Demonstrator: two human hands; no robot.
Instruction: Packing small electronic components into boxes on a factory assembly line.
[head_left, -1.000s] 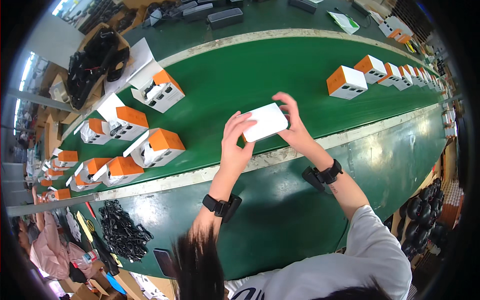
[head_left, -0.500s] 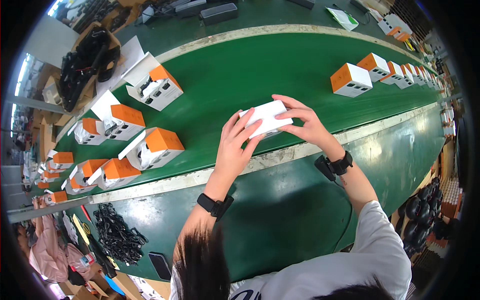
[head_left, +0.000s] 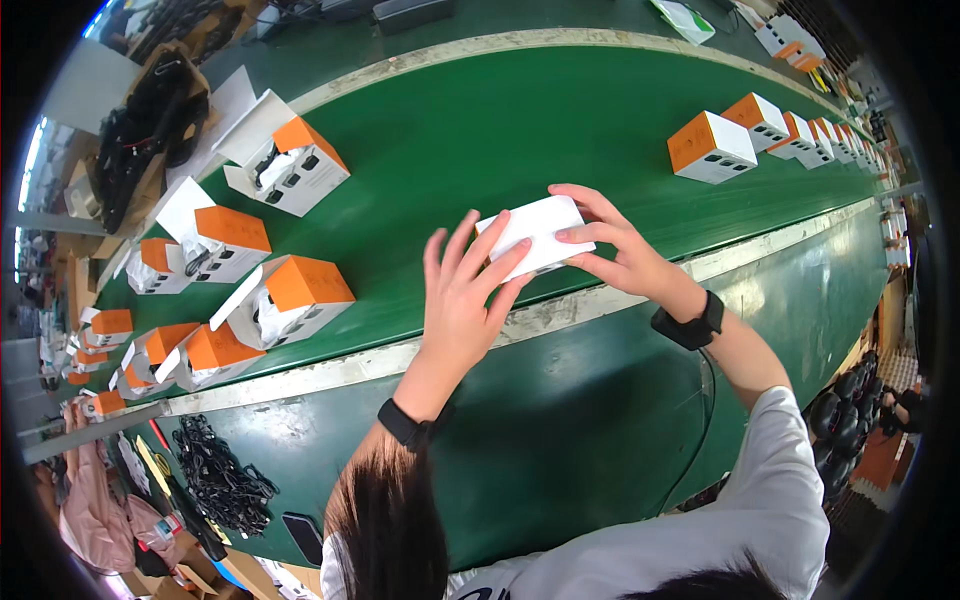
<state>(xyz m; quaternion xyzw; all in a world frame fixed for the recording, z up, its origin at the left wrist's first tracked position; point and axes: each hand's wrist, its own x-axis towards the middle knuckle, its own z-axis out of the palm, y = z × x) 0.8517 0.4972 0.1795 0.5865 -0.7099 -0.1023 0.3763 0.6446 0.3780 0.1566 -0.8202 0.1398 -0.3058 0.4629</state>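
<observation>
Both hands hold a small white box just above the near edge of the green conveyor belt. My left hand presses its fingers against the box's left side. The box's right end sits in the grip of my right hand, fingers over the top. Each wrist wears a black band. The box's underside is hidden.
Open orange-and-white boxes with flaps up line the belt's left half. Closed orange-and-white boxes trail off to the far right. A heap of black cables lies at the lower left. Black items fill a carton at the upper left.
The white box has come down and nearer to me, toward the belt's edge. Both hands stayed on it, and my left hand's fingers have spread along its side.
</observation>
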